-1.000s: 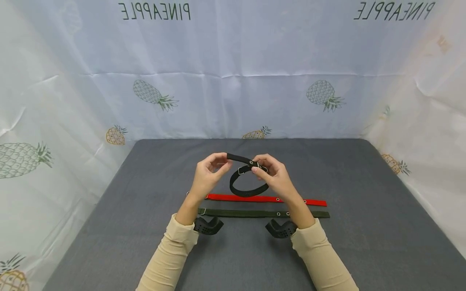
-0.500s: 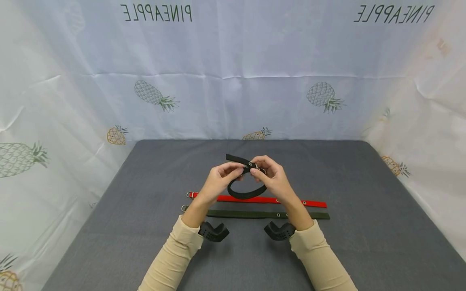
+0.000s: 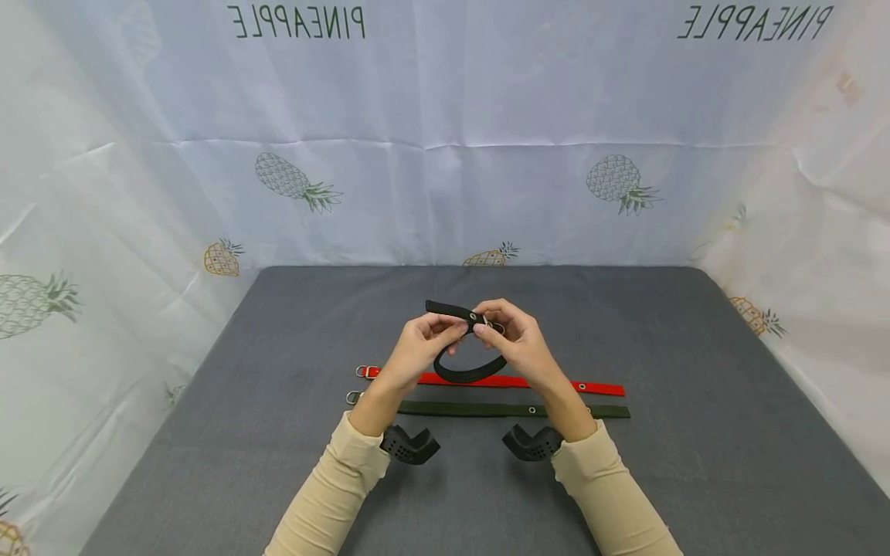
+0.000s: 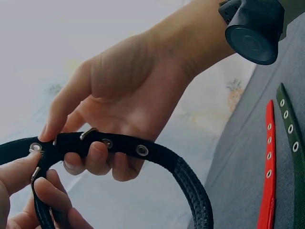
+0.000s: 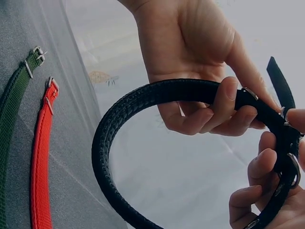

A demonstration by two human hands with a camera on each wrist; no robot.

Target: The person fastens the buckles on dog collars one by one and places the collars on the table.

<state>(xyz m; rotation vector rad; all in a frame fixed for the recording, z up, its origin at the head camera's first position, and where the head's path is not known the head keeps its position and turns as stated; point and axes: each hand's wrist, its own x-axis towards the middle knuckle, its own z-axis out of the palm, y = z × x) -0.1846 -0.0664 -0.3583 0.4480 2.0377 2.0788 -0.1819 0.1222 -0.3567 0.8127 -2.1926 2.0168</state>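
Note:
A black collar [image 3: 467, 378] with metal eyelets is bent into a loop and held up above the table. My left hand [image 3: 412, 349] pinches its band just left of the crossing, and in the right wrist view its fingers curl round the strap beside a metal keeper loop [image 5: 250, 93]. My right hand [image 3: 524, 344] grips the overlapping part at the buckle, near the D-ring [image 5: 294, 171]. The strap's free tail [image 3: 445, 309] sticks out leftward over my left fingers. Fingers partly hide the buckle.
A red collar [image 3: 601, 388] and a dark green collar [image 3: 459, 409] lie straight and side by side on the grey tabletop [image 3: 445, 502], below the hands. A pineapple-print curtain [image 3: 445, 201] hangs behind the table. Each wrist carries a black camera mount [image 3: 410, 445].
My left hand has left the tail's tip, moved right and slightly down, and now pinches the band near the crossing. The tail has dipped slightly; my right hand keeps its grip.

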